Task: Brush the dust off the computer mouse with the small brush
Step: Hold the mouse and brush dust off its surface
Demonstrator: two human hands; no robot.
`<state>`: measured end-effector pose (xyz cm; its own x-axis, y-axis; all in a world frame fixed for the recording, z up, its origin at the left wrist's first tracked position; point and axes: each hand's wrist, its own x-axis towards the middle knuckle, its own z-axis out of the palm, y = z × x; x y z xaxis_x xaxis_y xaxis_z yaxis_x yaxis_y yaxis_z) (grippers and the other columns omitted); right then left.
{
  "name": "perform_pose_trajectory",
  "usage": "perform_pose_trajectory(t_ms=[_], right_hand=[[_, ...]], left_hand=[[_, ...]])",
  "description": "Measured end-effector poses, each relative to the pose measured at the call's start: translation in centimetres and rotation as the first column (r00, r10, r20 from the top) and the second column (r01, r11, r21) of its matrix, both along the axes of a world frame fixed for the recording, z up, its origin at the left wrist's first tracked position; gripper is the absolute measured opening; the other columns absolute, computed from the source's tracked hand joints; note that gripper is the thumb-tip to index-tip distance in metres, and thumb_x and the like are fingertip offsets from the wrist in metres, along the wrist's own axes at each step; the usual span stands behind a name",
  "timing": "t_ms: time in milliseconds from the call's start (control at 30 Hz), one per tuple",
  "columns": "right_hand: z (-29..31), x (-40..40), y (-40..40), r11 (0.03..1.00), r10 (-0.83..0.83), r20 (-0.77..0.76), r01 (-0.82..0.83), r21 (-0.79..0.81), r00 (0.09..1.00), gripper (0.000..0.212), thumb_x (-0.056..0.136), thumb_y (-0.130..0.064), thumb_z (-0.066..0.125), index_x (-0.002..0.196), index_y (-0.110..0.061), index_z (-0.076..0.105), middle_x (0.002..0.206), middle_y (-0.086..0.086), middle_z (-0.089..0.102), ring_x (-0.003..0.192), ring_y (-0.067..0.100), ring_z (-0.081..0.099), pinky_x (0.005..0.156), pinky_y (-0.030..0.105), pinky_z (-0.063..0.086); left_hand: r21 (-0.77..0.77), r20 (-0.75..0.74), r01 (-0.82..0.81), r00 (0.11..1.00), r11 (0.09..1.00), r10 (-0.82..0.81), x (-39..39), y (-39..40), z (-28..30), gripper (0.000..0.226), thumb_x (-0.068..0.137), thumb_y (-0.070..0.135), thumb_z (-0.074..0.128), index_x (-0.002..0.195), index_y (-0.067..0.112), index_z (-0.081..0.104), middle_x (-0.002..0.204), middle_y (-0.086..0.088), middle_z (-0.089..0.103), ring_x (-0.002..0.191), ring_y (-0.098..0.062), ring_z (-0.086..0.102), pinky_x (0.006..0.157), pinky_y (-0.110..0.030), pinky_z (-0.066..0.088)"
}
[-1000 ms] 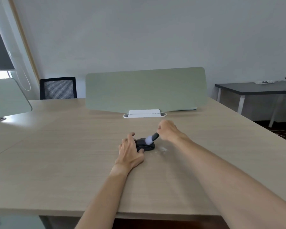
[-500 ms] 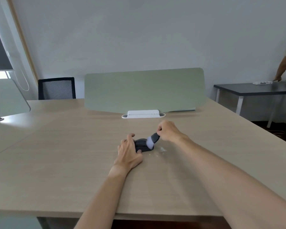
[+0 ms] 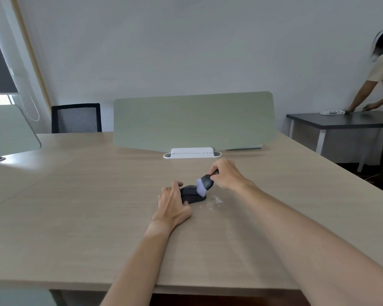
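Gripping mouse in left hand, right hand holding brush against it

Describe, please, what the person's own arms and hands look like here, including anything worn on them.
Both forearms are bare for as far as the view shows; no sleeves are visible. The left hand and right hand wear no gloves, and no watch, bracelet or ring is visible.

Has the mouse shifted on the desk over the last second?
No. The mouse sits equally close to the white dust specks, with the left hand holding it.
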<state>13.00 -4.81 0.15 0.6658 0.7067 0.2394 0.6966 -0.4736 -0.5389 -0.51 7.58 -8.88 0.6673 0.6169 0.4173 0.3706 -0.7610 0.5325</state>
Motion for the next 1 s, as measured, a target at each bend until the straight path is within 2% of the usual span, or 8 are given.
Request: perform_pose_trajectory(t_ms=[100, 200, 267, 367, 500, 700, 867, 1000], right_hand=[[0.3, 0.5, -0.3, 0.996, -0.056, 0.021, 0.055, 0.075, 0.998, 0.030, 0.081, 0.006, 0.051, 0.097, -0.003, 0.075, 0.104, 0.016, 0.069, 0.099, 0.031, 0.064, 0.081, 0.031, 0.053], [0.7, -0.5, -0.2, 0.976, 0.031, -0.130, -0.002, 0.220, 0.991, 0.023, 0.077, 0.004, 0.055, 0.085, -0.005, 0.075, 0.066, 0.010, 0.066, 0.069, 0.022, 0.064, 0.056, 0.008, 0.045], [0.6, -1.3, 0.0, 0.979, 0.118, -0.172, -0.085, 0.186, 0.978, 0.020, 0.076, 0.002, 0.059, 0.085, -0.005, 0.075, 0.056, 0.006, 0.064, 0.056, 0.017, 0.062, 0.046, 0.003, 0.041], [-0.3, -1.5, 0.3, 0.984, 0.146, -0.107, -0.133, 0.119, 0.983, 0.023, 0.077, 0.004, 0.060, 0.089, -0.008, 0.075, 0.068, 0.004, 0.067, 0.064, 0.015, 0.062, 0.055, 0.010, 0.045], [-0.3, -0.9, 0.4, 0.989, 0.070, 0.073, -0.079, 0.126, 0.995, 0.030, 0.077, 0.006, 0.056, 0.095, -0.008, 0.075, 0.092, 0.008, 0.066, 0.084, 0.018, 0.057, 0.070, 0.023, 0.043], [0.7, -2.3, 0.4, 0.968, 0.189, -0.062, -0.175, 0.180, 0.980, 0.028, 0.067, 0.004, 0.060, 0.073, -0.019, 0.074, 0.049, -0.014, 0.060, 0.045, 0.000, 0.055, 0.042, 0.005, 0.036], [-0.3, -1.7, 0.2, 0.981, 0.165, 0.003, -0.165, 0.103, 0.986, 0.025, 0.070, 0.004, 0.066, 0.085, -0.012, 0.078, 0.062, -0.011, 0.059, 0.055, 0.000, 0.051, 0.044, 0.001, 0.035], [-0.1, -0.2, -0.5, 0.991, 0.074, 0.072, -0.081, 0.103, 0.995, 0.028, 0.072, 0.007, 0.061, 0.088, -0.008, 0.078, 0.076, 0.000, 0.061, 0.071, 0.013, 0.053, 0.051, 0.006, 0.031]], left_hand=[[0.031, 0.000, -0.016, 1.000, 0.999, 0.016, 0.2, 0.0, 0.1, 0.043, 0.074, 0.024, 0.060, 0.115, 0.016, 0.048, 0.109, -0.003, 0.061, 0.110, -0.029, 0.047, 0.089, -0.035, 0.033], [0.047, 0.001, -0.021, 1.000, 0.999, 0.020, 0.2, 0.0, 0.2, 0.035, 0.073, 0.027, 0.062, 0.103, 0.017, 0.049, 0.102, -0.002, 0.062, 0.104, -0.030, 0.049, 0.081, -0.035, 0.035], [0.057, 0.010, -0.017, 1.000, 0.998, 0.016, 0.0, -0.1, 0.2, 0.028, 0.069, 0.024, 0.057, 0.094, 0.017, 0.046, 0.096, -0.004, 0.062, 0.099, -0.032, 0.051, 0.075, -0.034, 0.033], [0.063, 0.029, -0.007, 1.000, 0.998, 0.005, -0.2, -0.1, 0.2, 0.025, 0.064, 0.022, 0.049, 0.088, 0.018, 0.044, 0.093, -0.005, 0.061, 0.095, -0.033, 0.052, 0.073, -0.032, 0.031], [0.071, 0.012, -0.026, 1.000, 0.997, 0.025, 0.0, 0.0, 0.1, 0.032, 0.070, 0.021, 0.055, 0.101, 0.016, 0.051, 0.102, -0.005, 0.063, 0.102, -0.032, 0.050, 0.079, -0.034, 0.034], [0.065, 0.027, -0.029, 0.999, 0.997, 0.028, 0.1, 0.1, 0.1, 0.027, 0.066, 0.025, 0.048, 0.090, 0.013, 0.048, 0.093, -0.008, 0.062, 0.095, -0.035, 0.053, 0.073, -0.034, 0.034], [0.068, 0.061, -0.030, 0.998, 0.997, 0.025, 0.0, 0.0, 0.1, 0.019, 0.073, 0.022, 0.055, 0.088, 0.015, 0.047, 0.094, -0.008, 0.064, 0.096, -0.036, 0.054, 0.073, -0.035, 0.037], [0.064, 0.028, -0.025, 0.999, 0.998, 0.023, 0.0, -0.1, 0.3, 0.029, 0.071, 0.020, 0.058, 0.098, 0.014, 0.052, 0.101, -0.006, 0.063, 0.102, -0.033, 0.053, 0.081, -0.037, 0.040]])
